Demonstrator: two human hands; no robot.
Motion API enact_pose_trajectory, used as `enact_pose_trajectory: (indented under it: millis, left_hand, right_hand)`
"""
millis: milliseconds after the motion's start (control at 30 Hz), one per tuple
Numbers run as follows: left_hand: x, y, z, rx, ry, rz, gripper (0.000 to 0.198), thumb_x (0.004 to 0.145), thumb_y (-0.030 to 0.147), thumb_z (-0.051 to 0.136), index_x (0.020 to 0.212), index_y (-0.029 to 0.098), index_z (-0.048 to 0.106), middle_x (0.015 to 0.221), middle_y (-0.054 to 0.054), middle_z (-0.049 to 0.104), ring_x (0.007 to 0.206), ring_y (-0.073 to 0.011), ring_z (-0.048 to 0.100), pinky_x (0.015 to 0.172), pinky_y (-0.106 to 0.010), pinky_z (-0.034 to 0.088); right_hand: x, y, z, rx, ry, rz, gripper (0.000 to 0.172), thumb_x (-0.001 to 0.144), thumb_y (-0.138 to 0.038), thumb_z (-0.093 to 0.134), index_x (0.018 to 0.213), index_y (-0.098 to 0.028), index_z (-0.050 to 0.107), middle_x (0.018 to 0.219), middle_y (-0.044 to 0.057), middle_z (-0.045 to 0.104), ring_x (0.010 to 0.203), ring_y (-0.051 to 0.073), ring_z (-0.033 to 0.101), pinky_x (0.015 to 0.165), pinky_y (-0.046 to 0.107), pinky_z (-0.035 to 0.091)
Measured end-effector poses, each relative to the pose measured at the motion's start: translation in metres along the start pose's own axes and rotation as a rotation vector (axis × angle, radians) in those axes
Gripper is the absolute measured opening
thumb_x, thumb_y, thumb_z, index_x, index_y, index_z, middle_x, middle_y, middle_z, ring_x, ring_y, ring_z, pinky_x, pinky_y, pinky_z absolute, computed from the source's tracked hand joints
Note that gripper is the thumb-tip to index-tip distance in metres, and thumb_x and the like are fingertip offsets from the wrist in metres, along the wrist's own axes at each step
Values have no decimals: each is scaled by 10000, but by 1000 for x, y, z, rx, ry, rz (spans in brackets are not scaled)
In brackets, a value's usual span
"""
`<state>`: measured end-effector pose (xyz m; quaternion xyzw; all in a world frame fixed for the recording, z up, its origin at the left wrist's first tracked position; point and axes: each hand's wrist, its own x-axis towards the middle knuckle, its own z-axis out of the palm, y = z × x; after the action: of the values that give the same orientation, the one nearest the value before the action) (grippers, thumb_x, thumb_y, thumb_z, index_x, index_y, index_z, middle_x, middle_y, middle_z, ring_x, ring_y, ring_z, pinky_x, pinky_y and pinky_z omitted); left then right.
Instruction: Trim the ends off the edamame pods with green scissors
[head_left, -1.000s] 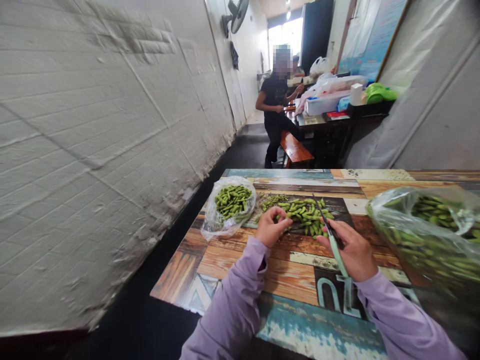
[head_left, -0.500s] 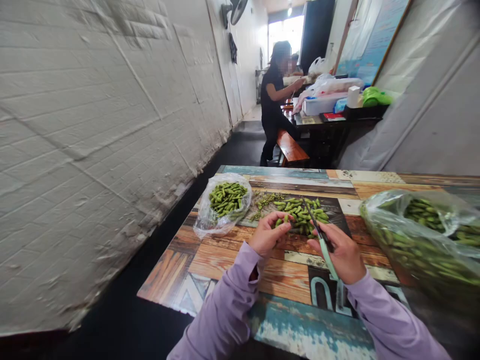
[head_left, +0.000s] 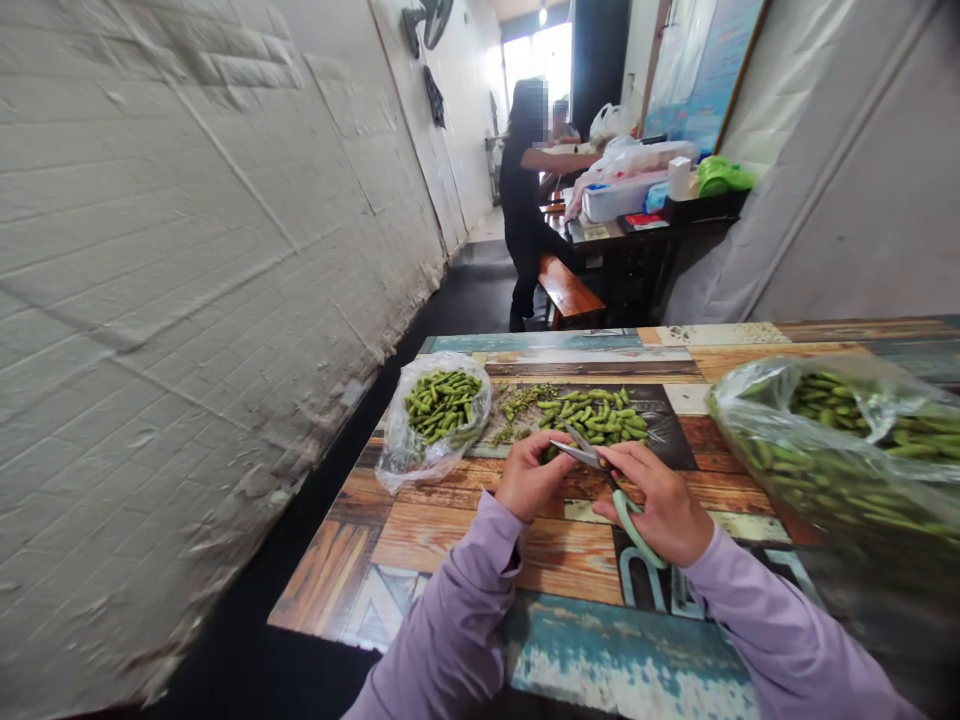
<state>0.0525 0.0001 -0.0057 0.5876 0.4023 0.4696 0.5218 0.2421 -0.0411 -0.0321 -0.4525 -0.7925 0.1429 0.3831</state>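
Observation:
My right hand grips a pair of scissors by their pale green handles. The blades are parted and point left, their tips at the fingers of my left hand. Those fingers are pinched together on a green soybean pod, mostly hidden by fingers and blades. Just beyond both hands lies a loose heap of pods, with small trimmed bits scattered to its left. An open clear bag of pods sits at the left, and a larger clear bag of pods at the right.
The wood-patterned table has its left edge beside a dark floor and a white wall. Farther off, a person in dark clothes is by a bench and another table with bags and a white box.
My right hand has turned the scissors from upright to pointing left, blades now parted at my left fingers. The view has shifted a little to the right. The person beyond has stretched an arm out.

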Motion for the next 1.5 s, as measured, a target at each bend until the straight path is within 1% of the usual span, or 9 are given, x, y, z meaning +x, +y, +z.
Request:
enact_pose_trajectory:
  millis: [333,500,700,933,1167,1233,1300,1433,1500]
  left_hand:
    - [-2,9,3,8,-68,17,224,686,350,713,757,139,687,760,-48,655,734,-159,567,745,-270,434]
    - [-3,11,3,26,-66,14,209,689,340,710,743,140,688,748,-45,656,736,-160,566,741,-264,424]
    - [-2,10,3,43,-71,22,213,698,345,699,739,136,684,730,-39,647,716,-156,558,727,-263,425]
    - [-1,6,-1,96,-95,16,218,713,352,687,761,139,694,761,-55,660,744,-172,574,743,-276,436]
    - [3,3,-4,160,-39,65,211,697,357,698,720,148,679,717,-34,633,724,-154,539,720,-265,422]
    - [5,1,-5,125,19,48,220,657,355,729,706,148,672,713,-27,623,714,-143,535,687,-247,423]
    - [5,0,-6,9,68,-34,265,626,372,749,729,146,657,655,-1,587,600,-101,505,565,-207,399]
    - [5,2,-7,-321,82,-240,379,601,418,760,793,158,562,494,93,424,343,-11,283,355,-152,205]
    - [5,5,-7,-413,74,-261,418,584,417,774,796,166,516,496,103,425,328,-5,274,332,-141,179]
  right_hand:
    - [1,-2,0,47,7,-32,542,755,-246,620,1276,-248,469,1120,82,565,950,215,596,772,344,549]
    - [0,-2,1,52,0,-26,528,763,-259,631,1267,-241,473,1076,82,564,814,184,591,733,339,538]
    - [1,-2,-1,28,16,-38,475,792,-292,616,1248,-229,501,1062,89,573,937,213,588,795,344,524]
    - [2,-3,-5,-18,-13,-52,484,801,-307,608,1267,-242,492,1059,87,586,944,215,595,805,344,518]
    - [2,2,-3,-12,-24,-29,433,811,-313,594,1231,-237,522,997,68,609,737,156,612,664,275,537]
    - [2,4,-1,-13,14,1,423,810,-325,595,1218,-232,529,1003,68,612,698,149,609,653,280,540]
    - [1,7,-1,-25,83,46,407,814,-335,590,1200,-217,537,1023,79,609,716,160,617,670,294,544]
    - [0,9,0,-36,172,102,400,815,-333,583,1193,-211,534,1073,96,593,792,183,630,684,304,549]
    - [0,8,1,-25,166,100,420,807,-333,588,1206,-220,523,1089,94,586,807,187,634,687,307,552]
